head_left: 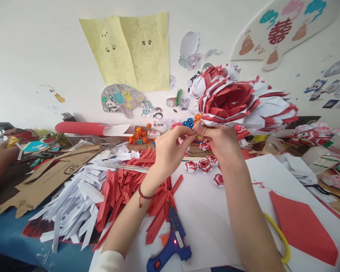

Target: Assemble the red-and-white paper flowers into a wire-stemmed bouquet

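1. Far left edge: another person's hand (1, 155) rests on the surface (14, 234), with a yellow object at its fingers; it lies well apart from the wearer's hands.
2. Left of centre: flat cardboard pieces (42, 177) lie beside a heap of white paper strips (76, 200); a red paper roll (82, 128) lies behind them against the wall.
3. Centre left: a heap of red paper strips (124, 189) lies just beside the white heap, partly under the left forearm.
4. Near edge, centre: a blue glue gun (172, 245) lies on a white sheet (209, 223), its small red light showing.
5. Left hand (170, 147): raised above the surface, fingers pinched narrow at the base of the paper flower, touching the right fingertips.
6. Right hand (219, 141): likewise raised, fingers closed on the underside of the flower's base.
7. Large paper flower (235, 100): red and white folded petals, held aloft by both hands, above and behind them, in front of the wall.
8. Below the hands: several small red-and-white paper roses (205, 165) lie on the surface near the white sheet.
9. Right: a red paper piece (303, 226) lies on the white sheet; a yellow loop (280, 238) shows beside the right forearm.
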Motion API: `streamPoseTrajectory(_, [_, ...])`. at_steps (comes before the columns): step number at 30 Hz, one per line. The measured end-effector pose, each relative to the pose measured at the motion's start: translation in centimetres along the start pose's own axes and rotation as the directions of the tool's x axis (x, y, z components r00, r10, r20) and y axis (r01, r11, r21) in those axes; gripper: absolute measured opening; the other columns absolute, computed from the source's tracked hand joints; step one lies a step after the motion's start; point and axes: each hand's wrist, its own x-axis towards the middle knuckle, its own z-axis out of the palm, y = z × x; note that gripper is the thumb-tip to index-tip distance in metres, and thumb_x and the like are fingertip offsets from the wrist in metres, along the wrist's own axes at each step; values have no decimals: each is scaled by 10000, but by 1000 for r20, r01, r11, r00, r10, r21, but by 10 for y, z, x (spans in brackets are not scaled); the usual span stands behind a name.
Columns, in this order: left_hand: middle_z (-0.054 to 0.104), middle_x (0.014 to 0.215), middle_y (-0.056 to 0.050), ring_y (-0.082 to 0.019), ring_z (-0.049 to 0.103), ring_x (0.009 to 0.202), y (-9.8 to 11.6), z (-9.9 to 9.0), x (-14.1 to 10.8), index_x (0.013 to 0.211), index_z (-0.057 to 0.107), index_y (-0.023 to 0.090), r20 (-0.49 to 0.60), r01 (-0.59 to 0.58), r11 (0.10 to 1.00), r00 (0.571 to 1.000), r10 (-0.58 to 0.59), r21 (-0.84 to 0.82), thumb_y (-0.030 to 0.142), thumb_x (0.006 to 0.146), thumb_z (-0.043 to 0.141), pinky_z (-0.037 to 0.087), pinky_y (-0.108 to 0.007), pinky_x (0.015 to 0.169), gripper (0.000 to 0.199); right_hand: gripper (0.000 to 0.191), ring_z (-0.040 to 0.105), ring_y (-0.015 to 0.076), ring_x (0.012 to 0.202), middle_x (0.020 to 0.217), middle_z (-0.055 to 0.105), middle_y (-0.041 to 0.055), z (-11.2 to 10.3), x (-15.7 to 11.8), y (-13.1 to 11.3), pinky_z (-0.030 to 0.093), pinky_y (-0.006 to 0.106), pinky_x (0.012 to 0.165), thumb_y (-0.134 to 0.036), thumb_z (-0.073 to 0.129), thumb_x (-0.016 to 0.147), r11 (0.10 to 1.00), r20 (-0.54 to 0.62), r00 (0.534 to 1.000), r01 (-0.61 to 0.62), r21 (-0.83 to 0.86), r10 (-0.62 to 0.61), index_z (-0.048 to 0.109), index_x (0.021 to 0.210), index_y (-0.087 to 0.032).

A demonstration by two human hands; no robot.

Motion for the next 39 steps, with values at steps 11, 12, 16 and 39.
streamPoseTrajectory(11, [768, 888, 22, -90, 735, 755, -4, 5, -5, 1021, 598, 202, -52, -61, 991, 996, 68, 118, 194, 868, 718, 534, -165, 684, 195, 215, 468, 99, 544, 582, 583, -11, 0, 1, 4, 345, 257, 486, -268, 884, 543, 1000, -5, 1000, -10, 3, 10, 687, 591, -197])
streamPoseTrajectory(12, [770, 889, 23, -92, 735, 748, -4, 4, -5, 1021, 606, 204, -44, -78, 988, 995, 85, 136, 210, 871, 718, 531, -167, 679, 188, 213, 465, 98, 540, 577, 582, -11, 0, 1, 4, 344, 256, 484, -268, 885, 541, 1000, -4, 1000, -9, 5, 9, 693, 596, -195])
streamPoseTrajectory(16, [776, 894, 23, -95, 732, 715, -4, 2, -5, 1029, 623, 203, -10, -117, 975, 993, 121, 187, 227, 885, 705, 514, -176, 648, 168, 212, 459, 96, 527, 561, 583, -8, 1, 1, 4, 332, 254, 469, -274, 885, 543, 1000, -15, 1000, -20, -9, 20, 698, 587, -183])
streamPoseTrajectory(39, [760, 869, 12, -89, 715, 708, 7, 0, -3, 988, 604, 193, -15, 85, 994, 996, -84, 75, 239, 847, 739, 558, -186, 672, 201, 234, 447, 104, 496, 550, 581, 17, 3, 1, 1, 312, 262, 417, -287, 869, 501, 999, -52, 998, -45, 7, 45, 666, 536, -177])
